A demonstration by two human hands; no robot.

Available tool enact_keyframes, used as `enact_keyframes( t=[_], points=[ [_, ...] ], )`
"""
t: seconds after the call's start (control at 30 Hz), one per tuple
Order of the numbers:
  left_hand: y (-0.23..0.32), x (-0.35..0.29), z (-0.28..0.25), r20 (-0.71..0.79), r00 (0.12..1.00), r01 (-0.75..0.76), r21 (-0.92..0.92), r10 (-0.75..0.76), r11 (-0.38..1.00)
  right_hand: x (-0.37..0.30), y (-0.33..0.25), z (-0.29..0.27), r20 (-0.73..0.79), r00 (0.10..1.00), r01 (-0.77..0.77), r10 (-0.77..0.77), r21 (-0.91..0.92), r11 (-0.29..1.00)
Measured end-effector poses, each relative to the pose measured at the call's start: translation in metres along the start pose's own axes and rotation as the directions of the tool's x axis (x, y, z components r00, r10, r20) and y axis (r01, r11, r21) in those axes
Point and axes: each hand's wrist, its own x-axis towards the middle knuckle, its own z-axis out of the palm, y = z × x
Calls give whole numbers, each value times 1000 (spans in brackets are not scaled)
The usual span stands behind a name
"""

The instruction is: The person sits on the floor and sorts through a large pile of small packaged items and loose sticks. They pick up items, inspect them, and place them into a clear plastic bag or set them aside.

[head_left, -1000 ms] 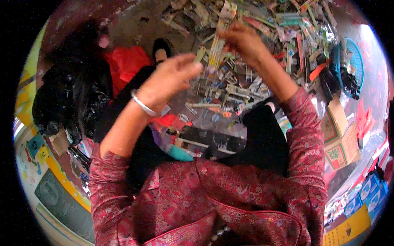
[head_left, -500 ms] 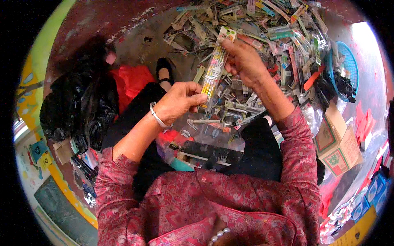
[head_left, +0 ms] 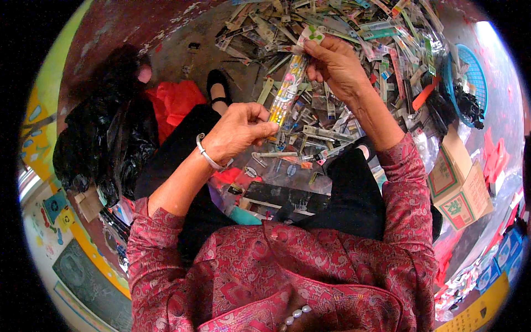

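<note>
A long, narrow, colourful plastic packet (head_left: 289,88) is stretched between my two hands above my lap. My right hand (head_left: 334,63) pinches its upper end, near a green and white header. My left hand (head_left: 239,133), with a silver bangle on the wrist, grips its lower end with closed fingers. Beneath them a big heap of similar narrow packets (head_left: 354,33) covers the floor in front of me.
A black plastic bag (head_left: 102,138) and a red bag (head_left: 174,102) lie at my left. A blue basket (head_left: 470,83) and a cardboard box (head_left: 459,185) stand at the right. My black shoe (head_left: 217,86) shows on the concrete floor.
My left hand came down and toward me to grip the packet's lower end. My right hand kept the upper end, and the packet is now held tilted between both.
</note>
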Motion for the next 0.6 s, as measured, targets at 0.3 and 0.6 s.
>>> enact_keyframes(
  t=[0.3, 0.6],
  points=[
    [1, 1, 7, 174, 982, 125, -284, -77, 951, -7, 4, -1, -108, 993, -34, 44, 100, 994],
    [-2, 1, 4, 188, 979, 106, -135, -80, 985, -15, -4, -4, -10, 999, -48, 49, 33, 998]
  ],
)
